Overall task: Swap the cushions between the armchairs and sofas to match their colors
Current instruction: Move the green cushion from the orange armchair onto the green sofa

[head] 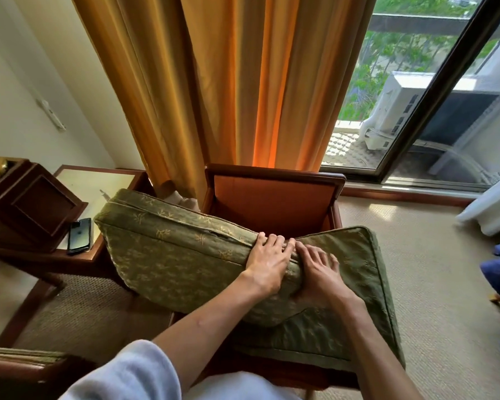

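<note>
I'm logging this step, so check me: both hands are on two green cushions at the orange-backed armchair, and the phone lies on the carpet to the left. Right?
Not quite. The head view shows the phone lying on the side table to the left, not on the carpet. The rest holds: the left hand and right hand are on the two green cushions at the orange-backed armchair.

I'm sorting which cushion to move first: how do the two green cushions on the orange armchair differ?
The upper cushion is tilted, overhanging the armchair's left side; the lower cushion lies flatter across the seat. The upper one rests partly on the lower. The left hand grips the upper's edge; the right hand is on the lower. Both share olive fabric with a leaf pattern.
</note>
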A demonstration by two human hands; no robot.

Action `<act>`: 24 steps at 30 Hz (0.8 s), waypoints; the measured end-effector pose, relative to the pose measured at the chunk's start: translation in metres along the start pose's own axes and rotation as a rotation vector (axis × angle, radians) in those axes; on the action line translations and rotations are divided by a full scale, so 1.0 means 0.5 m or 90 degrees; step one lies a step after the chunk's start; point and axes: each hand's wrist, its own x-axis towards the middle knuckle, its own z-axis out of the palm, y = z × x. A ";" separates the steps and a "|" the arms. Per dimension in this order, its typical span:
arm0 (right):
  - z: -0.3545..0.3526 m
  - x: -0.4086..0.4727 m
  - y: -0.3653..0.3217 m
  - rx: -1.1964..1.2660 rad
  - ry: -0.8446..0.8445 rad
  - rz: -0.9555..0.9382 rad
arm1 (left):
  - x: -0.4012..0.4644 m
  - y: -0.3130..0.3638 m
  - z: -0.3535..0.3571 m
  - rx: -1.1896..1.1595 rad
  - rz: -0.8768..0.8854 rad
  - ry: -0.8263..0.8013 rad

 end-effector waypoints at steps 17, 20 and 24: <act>0.021 -0.045 0.038 0.211 0.052 -0.039 | -0.115 -0.258 -0.009 -0.034 -0.083 -0.022; 0.029 -0.046 0.032 0.213 0.058 -0.060 | -0.212 -0.438 -0.016 -0.043 -0.208 -0.040; 0.032 -0.038 0.025 0.227 0.100 -0.078 | -0.266 -0.498 0.005 -0.092 -0.224 0.008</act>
